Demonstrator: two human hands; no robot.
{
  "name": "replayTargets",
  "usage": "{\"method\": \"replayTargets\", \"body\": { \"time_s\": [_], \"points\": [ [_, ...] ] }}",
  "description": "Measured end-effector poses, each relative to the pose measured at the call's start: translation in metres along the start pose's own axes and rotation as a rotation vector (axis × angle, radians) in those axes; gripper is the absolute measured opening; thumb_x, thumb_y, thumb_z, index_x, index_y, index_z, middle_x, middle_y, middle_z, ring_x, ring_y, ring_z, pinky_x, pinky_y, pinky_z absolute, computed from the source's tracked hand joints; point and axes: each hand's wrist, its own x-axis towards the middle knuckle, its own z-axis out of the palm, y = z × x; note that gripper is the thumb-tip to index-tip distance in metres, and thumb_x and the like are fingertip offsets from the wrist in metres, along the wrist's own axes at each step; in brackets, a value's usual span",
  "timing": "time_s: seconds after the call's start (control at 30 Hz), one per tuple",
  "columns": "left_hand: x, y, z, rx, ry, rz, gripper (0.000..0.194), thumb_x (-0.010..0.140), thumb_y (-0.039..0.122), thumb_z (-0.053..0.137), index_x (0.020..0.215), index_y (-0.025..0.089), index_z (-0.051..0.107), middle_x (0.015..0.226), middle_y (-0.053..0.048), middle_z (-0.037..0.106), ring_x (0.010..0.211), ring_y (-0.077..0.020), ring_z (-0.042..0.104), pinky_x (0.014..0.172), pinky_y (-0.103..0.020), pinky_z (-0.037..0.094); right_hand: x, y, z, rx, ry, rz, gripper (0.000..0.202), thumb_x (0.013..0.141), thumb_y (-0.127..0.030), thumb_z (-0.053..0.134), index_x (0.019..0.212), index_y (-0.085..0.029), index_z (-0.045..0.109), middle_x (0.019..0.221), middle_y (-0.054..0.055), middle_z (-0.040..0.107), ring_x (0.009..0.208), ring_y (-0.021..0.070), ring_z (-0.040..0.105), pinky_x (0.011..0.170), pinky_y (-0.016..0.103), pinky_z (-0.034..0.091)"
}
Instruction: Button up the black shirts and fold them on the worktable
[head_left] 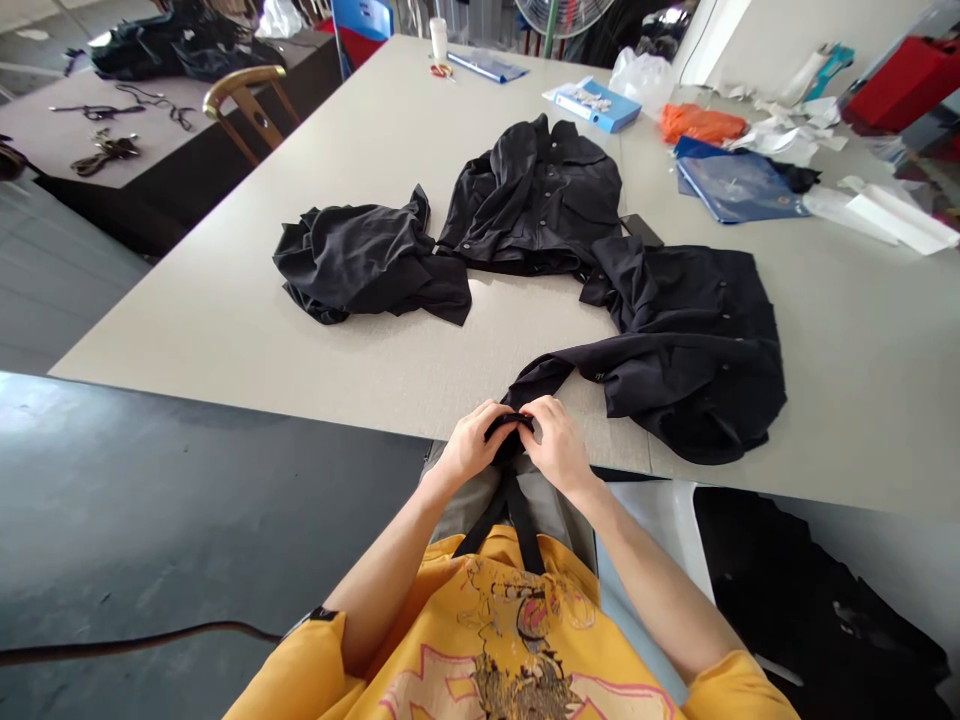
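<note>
My left hand [474, 440] and my right hand [553, 440] meet at the table's front edge. Between them they pinch the cuff end of a black jacket sleeve [551, 372], fingers closed on the cloth. That sleeve runs back to the black jacket [694, 340], which lies spread on the right with small buttons showing. Behind it, another black jacket [536, 195] lies buttoned side up. To the left is a crumpled black garment [367, 260], its kind unclear. The fingertips partly hide the cuff.
The pale table [225, 320] has a blue folder [739, 185], an orange plastic bag [701, 124], a blue box file [596, 103] and red-handled scissors [442, 71] on it. A wooden chair [251, 105] stands at its left side. Black cloth [810, 590] lies below at right.
</note>
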Motion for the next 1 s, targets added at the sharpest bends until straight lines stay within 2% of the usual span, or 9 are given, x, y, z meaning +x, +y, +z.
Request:
{"method": "replayTargets", "body": {
  "time_s": [0.1,0.2,0.27,0.37,0.43,0.53,0.6,0.77,1.0],
  "points": [
    [0.001,0.000,0.005,0.015,0.073,-0.026,0.013,0.100,0.028,0.053,0.103,0.021,0.062,0.090,-0.003,0.063,0.083,-0.0152,0.062,0.078,-0.027,0.051,-0.007,0.001,0.009,0.017,0.167,0.201,0.005,0.089,-0.018,0.055,0.090,-0.021,0.058,0.090,0.007,0.060,0.087,0.0245,0.058,0.081,0.039,0.050],
    [0.002,0.002,0.011,0.025,0.143,-0.055,0.011,0.099,0.026,0.052,0.100,0.020,0.061,0.088,-0.003,0.062,0.081,-0.0153,0.061,0.076,-0.027,0.050,-0.016,-0.001,0.022,0.052,0.139,0.331,0.009,0.089,-0.018,0.054,0.081,-0.022,0.056,0.081,0.004,0.060,0.079,0.0225,0.058,0.075,0.036,0.049],
    [0.003,0.003,0.016,0.007,0.134,-0.070,0.011,0.100,0.025,0.050,0.102,0.020,0.060,0.093,-0.004,0.063,0.085,-0.0159,0.061,0.079,-0.028,0.050,-0.023,-0.002,0.028,0.097,0.111,0.354,0.012,0.092,-0.018,0.050,0.085,-0.022,0.059,0.084,0.005,0.063,0.081,0.0225,0.061,0.077,0.035,0.049],
    [0.004,0.002,0.021,-0.029,0.041,-0.077,0.012,0.100,0.025,0.048,0.105,0.020,0.058,0.101,-0.006,0.064,0.092,-0.0169,0.062,0.084,-0.030,0.051,-0.029,0.001,0.032,0.146,0.158,0.357,0.019,0.098,-0.021,0.044,0.096,-0.020,0.064,0.092,0.008,0.067,0.087,0.0231,0.063,0.080,0.036,0.051],
    [0.005,0.001,0.023,-0.025,-0.007,-0.085,0.012,0.100,0.026,0.049,0.103,0.021,0.059,0.100,-0.005,0.063,0.090,-0.0167,0.062,0.083,-0.030,0.051,-0.030,0.005,0.031,0.134,0.226,0.342,0.023,0.100,-0.022,0.041,0.102,-0.020,0.064,0.097,0.010,0.068,0.092,0.0239,0.064,0.084,0.037,0.052],
    [0.004,0.003,0.025,-0.036,-0.019,-0.081,0.013,0.100,0.027,0.049,0.098,0.020,0.060,0.093,-0.004,0.062,0.083,-0.0157,0.060,0.077,-0.028,0.050,-0.029,0.010,0.030,0.119,0.282,0.280,0.027,0.099,-0.020,0.039,0.109,-0.020,0.064,0.106,0.011,0.067,0.102,0.0244,0.064,0.094,0.040,0.051],
    [0.004,0.006,0.024,-0.078,-0.004,-0.062,0.016,0.101,0.027,0.047,0.097,0.020,0.060,0.092,-0.004,0.061,0.083,-0.0157,0.060,0.077,-0.027,0.049,-0.027,0.012,0.031,0.163,0.256,0.276,0.026,0.097,-0.018,0.040,0.109,-0.020,0.064,0.107,0.011,0.067,0.103,0.0241,0.064,0.095,0.039,0.051],
    [0.002,0.007,0.023,-0.058,0.021,-0.061,0.016,0.100,0.026,0.046,0.095,0.019,0.060,0.091,-0.005,0.061,0.081,-0.0160,0.060,0.075,-0.027,0.047,-0.029,0.015,0.037,0.397,0.164,0.451,0.017,0.091,-0.021,0.049,0.099,-0.021,0.064,0.095,0.007,0.071,0.088,0.0227,0.068,0.084,0.036,0.054],
    [-0.006,-0.009,0.023,0.089,-0.063,-0.106,0.020,0.099,0.028,0.049,0.084,0.020,0.060,0.080,-0.002,0.060,0.071,-0.0149,0.058,0.068,-0.025,0.044,-0.033,0.020,0.032,0.248,0.072,0.328,0.016,0.088,-0.015,0.050,0.093,-0.020,0.065,0.092,0.007,0.068,0.089,0.0242,0.060,0.083,0.038,0.050]
  ]
}}
